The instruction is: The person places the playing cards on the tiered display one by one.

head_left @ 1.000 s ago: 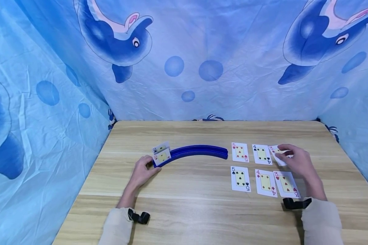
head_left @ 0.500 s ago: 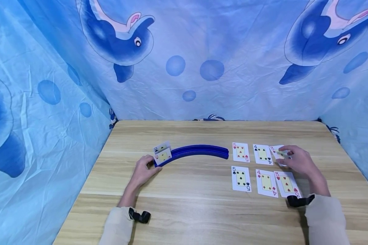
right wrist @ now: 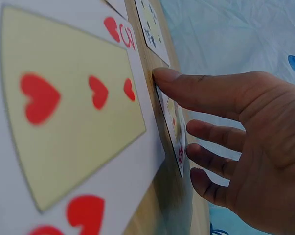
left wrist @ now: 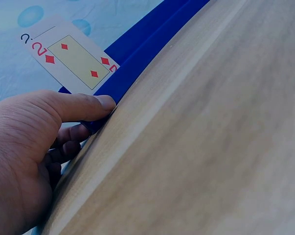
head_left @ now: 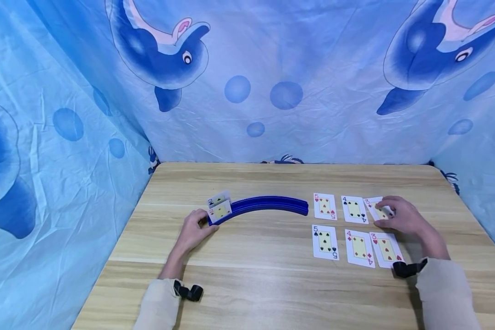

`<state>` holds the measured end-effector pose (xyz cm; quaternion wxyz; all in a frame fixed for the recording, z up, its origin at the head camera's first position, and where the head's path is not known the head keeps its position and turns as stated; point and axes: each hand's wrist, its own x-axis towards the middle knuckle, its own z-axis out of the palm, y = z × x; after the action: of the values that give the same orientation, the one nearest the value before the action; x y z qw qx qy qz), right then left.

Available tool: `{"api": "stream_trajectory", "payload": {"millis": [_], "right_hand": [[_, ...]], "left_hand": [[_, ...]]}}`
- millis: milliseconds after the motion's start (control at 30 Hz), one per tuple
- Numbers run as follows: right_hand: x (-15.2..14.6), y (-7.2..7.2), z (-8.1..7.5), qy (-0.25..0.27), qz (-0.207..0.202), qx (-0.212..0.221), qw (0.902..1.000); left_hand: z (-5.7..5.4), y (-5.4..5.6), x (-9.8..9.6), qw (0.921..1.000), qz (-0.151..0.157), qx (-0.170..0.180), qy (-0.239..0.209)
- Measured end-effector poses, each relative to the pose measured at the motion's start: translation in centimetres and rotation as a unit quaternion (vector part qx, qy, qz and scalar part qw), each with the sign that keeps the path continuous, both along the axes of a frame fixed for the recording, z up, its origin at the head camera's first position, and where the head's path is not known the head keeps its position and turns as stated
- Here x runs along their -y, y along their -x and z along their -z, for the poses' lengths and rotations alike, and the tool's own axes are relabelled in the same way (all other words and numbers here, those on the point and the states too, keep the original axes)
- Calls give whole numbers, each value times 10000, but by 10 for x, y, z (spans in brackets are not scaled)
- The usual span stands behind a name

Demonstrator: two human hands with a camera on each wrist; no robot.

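My left hand (head_left: 195,230) grips the left end of a curved blue card holder (head_left: 268,201), thumb on its front and the other fingers partly hidden behind. Upright in that end stand the two of diamonds (left wrist: 79,63) and, behind it, a black two (head_left: 217,198). At the right, my right hand (head_left: 404,217) reaches over the three of diamonds (head_left: 373,207), which lies on the table. In the right wrist view the thumb tip is at one edge of this card and the loosely bent fingers are by the opposite side.
Left of the three of diamonds lie the four of spades (head_left: 354,210) and five of hearts (head_left: 324,207). A nearer row has the five of spades (head_left: 325,242), four of diamonds (head_left: 360,247) and three of hearts (head_left: 386,250). A blue dolphin-print curtain (head_left: 297,142) hangs behind the wooden table (head_left: 251,284).
My right hand has shifted a little to the right and its fingers have spread, uncovering more of the three of diamonds. The left hand stays on the holder.
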<state>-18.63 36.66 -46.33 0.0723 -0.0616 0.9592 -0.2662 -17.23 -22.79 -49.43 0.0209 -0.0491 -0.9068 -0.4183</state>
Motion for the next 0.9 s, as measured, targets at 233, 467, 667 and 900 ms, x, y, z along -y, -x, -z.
{"api": "stream_trajectory", "payload": {"millis": [233, 467, 667, 900], "right_hand": [[-4, 5, -1, -122, -169, 140, 9997], [-6, 10, -3, -198, -311, 268, 9990], [-4, 15, -3, -419, -294, 330, 9981], [-3, 18, -6, -652, -423, 281, 9966]], "left_hand": [[0, 0, 0, 10000, -6, -40, -3], [0, 0, 1, 10000, -2, -47, 63], [0, 0, 1, 10000, -26, 20, 36], [-1, -1, 0, 10000, -7, 12, 6]]}}
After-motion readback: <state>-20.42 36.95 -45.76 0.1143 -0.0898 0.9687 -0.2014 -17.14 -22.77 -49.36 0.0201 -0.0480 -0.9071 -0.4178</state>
